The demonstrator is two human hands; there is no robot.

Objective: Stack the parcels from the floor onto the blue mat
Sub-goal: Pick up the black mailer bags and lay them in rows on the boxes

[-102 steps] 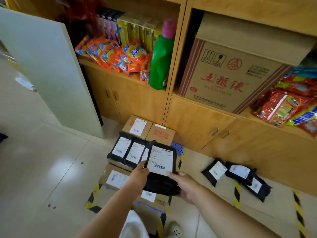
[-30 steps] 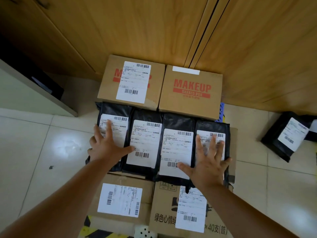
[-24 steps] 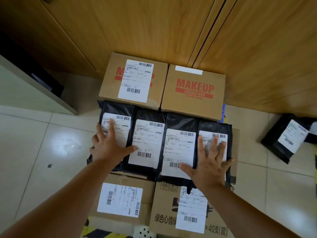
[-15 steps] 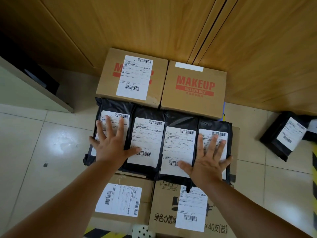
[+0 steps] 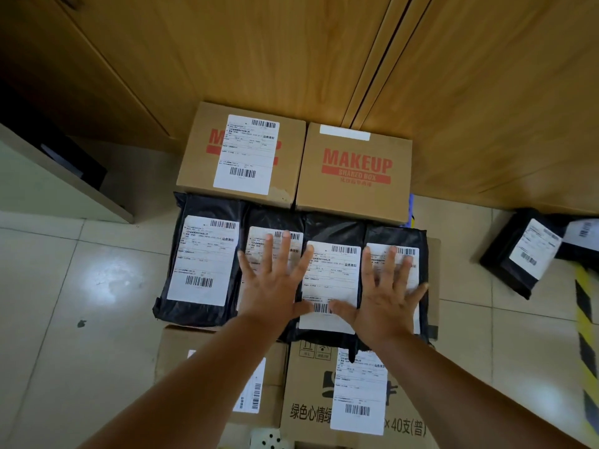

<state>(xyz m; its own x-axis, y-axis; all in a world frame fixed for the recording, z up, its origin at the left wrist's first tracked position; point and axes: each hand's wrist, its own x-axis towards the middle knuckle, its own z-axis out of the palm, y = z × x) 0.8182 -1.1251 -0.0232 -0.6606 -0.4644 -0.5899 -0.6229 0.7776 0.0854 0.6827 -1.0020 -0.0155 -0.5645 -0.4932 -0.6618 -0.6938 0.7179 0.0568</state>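
Pressed down with the left grip (image 5: 275,286), fingers straight and splayed, nothing held, flat on the second black parcel (image 5: 269,218) in a row of four. Did likewise with the right grip (image 5: 385,296), wide open and empty, palm on the fourth parcel (image 5: 395,234), thumb reaching onto the third parcel (image 5: 334,273). Judged the step as settling this row level on the cardboard boxes (image 5: 356,400) beneath. Best done with even downward pressure and no sideways shove, given slick bags likely to slide. Saw only a sliver of the blue mat (image 5: 411,205) at the stack's far right edge, beside the MAKEUP box (image 5: 356,170). Found the stack's far edge tight against the cabinet doors (image 5: 453,92), so no room there. Noted open floor (image 5: 64,319) along the left and right edges, with loose parcels (image 5: 522,254) lying on it well to the right, near striped tape (image 5: 583,319)
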